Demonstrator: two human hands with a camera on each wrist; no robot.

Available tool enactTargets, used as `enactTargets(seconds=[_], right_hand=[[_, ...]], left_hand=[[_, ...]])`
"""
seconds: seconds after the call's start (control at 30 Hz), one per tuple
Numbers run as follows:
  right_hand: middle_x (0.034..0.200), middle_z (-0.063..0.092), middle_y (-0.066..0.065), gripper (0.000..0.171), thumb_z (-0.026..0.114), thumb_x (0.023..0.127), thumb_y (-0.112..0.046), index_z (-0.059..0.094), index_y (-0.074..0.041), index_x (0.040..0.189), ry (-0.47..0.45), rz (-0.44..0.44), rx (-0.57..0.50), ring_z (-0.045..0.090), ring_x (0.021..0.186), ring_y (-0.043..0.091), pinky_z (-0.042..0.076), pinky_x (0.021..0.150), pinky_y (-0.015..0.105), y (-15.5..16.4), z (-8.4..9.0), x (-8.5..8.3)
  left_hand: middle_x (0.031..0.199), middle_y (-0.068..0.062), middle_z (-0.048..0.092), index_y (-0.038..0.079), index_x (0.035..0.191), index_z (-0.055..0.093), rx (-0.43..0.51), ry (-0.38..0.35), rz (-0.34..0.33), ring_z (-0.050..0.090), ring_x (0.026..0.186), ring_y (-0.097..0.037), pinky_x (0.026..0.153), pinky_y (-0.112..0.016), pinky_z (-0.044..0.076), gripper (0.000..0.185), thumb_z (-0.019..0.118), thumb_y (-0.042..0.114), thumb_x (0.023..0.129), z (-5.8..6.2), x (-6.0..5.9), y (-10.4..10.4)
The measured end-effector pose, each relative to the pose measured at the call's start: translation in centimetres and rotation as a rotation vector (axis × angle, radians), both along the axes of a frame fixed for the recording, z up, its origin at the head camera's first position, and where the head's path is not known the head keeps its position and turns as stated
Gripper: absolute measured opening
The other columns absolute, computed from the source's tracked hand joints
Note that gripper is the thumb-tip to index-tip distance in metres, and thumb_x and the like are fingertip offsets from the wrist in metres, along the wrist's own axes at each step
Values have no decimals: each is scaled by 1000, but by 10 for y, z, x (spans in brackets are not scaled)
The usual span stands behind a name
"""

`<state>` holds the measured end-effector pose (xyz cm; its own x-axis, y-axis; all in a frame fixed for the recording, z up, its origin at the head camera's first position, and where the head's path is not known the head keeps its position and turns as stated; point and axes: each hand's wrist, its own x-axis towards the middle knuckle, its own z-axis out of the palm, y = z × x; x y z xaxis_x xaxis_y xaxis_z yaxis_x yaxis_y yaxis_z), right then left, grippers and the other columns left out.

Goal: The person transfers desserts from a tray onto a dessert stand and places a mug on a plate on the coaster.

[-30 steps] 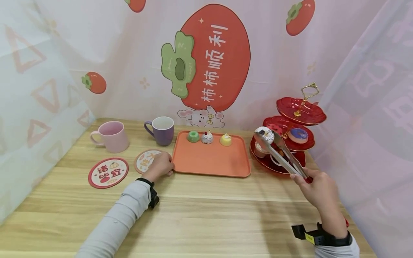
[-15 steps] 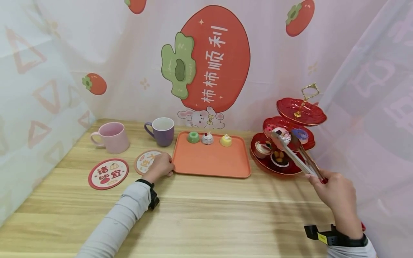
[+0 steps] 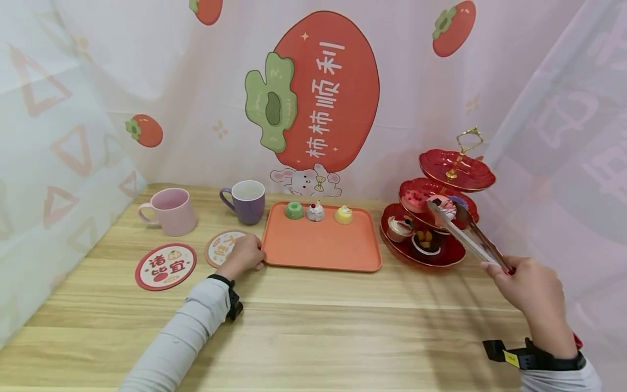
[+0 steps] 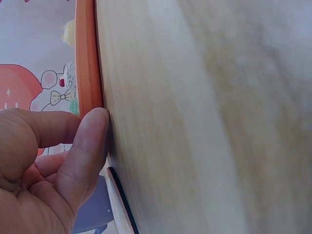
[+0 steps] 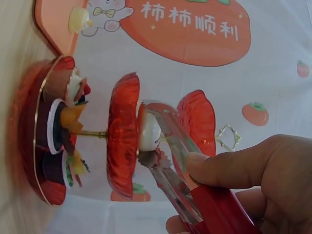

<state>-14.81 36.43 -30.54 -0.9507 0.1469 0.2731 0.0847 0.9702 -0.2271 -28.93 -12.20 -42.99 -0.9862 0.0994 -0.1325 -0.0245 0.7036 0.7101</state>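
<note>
At the orange tray's (image 3: 320,247) front left corner, my left hand (image 3: 243,253) pinches the rim between thumb and fingers. My right hand (image 3: 533,286) grips metal tongs with red handles (image 5: 219,207). Between the tong tips is a white-iced doughnut (image 3: 444,206) with dark stripes, at the middle tier of the red three-tier cake stand (image 3: 458,166); whether it rests on the plate I cannot tell. Beside it on that tier are a pinkish-red doughnut (image 3: 415,200) and a blue-purple doughnut (image 3: 460,202), partly hidden by the tongs.
Along the tray's back edge sit small green (image 3: 294,210), white (image 3: 315,211) and yellow cakes (image 3: 344,214). A pink mug (image 3: 173,212), a purple mug (image 3: 249,202) and two round coasters (image 3: 165,267) stand to the left. Cupcakes (image 3: 399,227) fill the stand's bottom tier.
My right hand has moved right, carrying the white-iced doughnut in the tongs from above the bottom tier's cupcakes to the middle tier. My left hand stays at the tray corner.
</note>
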Motion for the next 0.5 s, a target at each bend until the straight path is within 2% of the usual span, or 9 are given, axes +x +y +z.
enactTargets(seconds=[0.2,0.33,0.5], right_hand=[[68,59,18,53,65,86,-37,62,13,102,-48,14,-12,47,51,24,35,38,34,8,5,-1],[66,59,14,53,63,87,-39,62,12,101,-94,21,-9,46,51,23,35,39,34,13,8,-4],[73,61,20,56,61,87,-41,62,12,104,-170,26,-12,46,54,24,35,40,34,18,16,-8]], left_hand=[[57,-10,57,8,57,44,11,-1,-2,60,47,-16,46,-24,47,29,55,-2,82,1,1,1],[57,-10,57,7,58,46,9,-3,-1,60,47,-15,46,-24,47,27,55,-2,82,0,0,1],[57,-9,58,6,59,48,11,-3,2,60,47,-15,45,-24,47,25,55,-2,82,0,0,1]])
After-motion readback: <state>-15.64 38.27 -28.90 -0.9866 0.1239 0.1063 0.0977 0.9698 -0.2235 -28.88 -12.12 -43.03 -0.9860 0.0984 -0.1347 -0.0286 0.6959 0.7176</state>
